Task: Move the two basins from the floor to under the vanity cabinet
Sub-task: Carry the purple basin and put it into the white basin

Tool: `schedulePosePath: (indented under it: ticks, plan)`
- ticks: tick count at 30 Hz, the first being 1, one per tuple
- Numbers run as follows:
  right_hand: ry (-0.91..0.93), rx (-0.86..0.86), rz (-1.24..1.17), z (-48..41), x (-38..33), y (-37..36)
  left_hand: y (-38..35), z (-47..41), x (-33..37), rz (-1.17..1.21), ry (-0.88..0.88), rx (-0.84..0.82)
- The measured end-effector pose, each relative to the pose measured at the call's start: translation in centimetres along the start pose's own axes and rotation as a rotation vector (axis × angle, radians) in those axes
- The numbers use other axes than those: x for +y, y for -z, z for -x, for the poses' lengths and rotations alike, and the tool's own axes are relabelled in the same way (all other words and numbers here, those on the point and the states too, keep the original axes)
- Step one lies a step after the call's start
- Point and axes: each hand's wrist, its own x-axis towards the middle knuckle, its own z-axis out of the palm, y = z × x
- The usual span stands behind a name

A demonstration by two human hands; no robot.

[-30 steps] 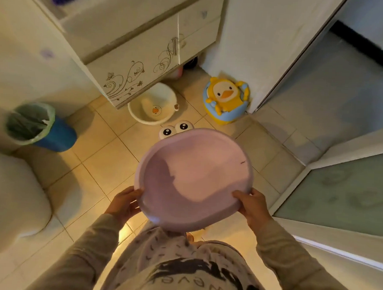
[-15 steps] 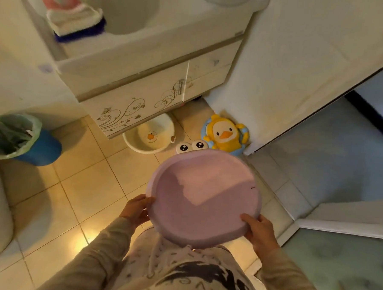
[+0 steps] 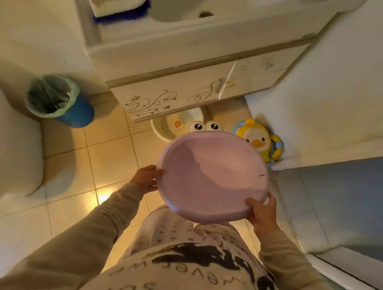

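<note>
Hands: left hand and right hand grip opposite rims of the pink basin; the vanity cabinet gap lies directly ahead, below it.

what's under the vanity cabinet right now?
A white basin with a duck print sits on the floor, partly tucked under the vanity cabinet. Its back part is hidden by the cabinet front, its near rim by the pink basin held in both hands. Deeper underneath isn't visible.

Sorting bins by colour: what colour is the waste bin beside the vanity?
Blue waste bin, green liner; head view.
</note>
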Motion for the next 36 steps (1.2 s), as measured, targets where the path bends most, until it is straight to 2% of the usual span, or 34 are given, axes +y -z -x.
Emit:
schedulePosePath:
  ticks: [5,9,14,19,25,28,36]
  plan:
    - [0.107,-0.250,0.299,-5.1,-4.0,-2.2,-0.8,0.9,-2.7,0.222,0.057,0.168]
    - [0.109,-0.237,0.521,-9.6,-6.7,-2.9,-4.4,0.4,-4.8,0.359,0.128,0.251]
    - [0.082,-0.233,0.649,-14.4,-8.7,-3.9,-8.2,-2.0,-6.3,0.449,0.187,0.302]
    - [0.046,-0.262,0.688,-18.2,-9.2,-6.1,-8.3,-5.5,-6.4,0.487,0.220,0.304]
    - [0.034,-0.218,0.667,-25.8,-5.3,-10.7,-6.3,-16.6,-6.2,0.350,0.230,0.384]
    - [0.051,-0.158,0.630,-31.3,-2.3,-13.8,-6.1,-24.1,-6.8,0.336,0.179,0.442]
    - [0.287,-0.151,0.562,-45.0,2.9,-23.9,-3.1,-41.2,-7.2,0.155,0.042,0.501]
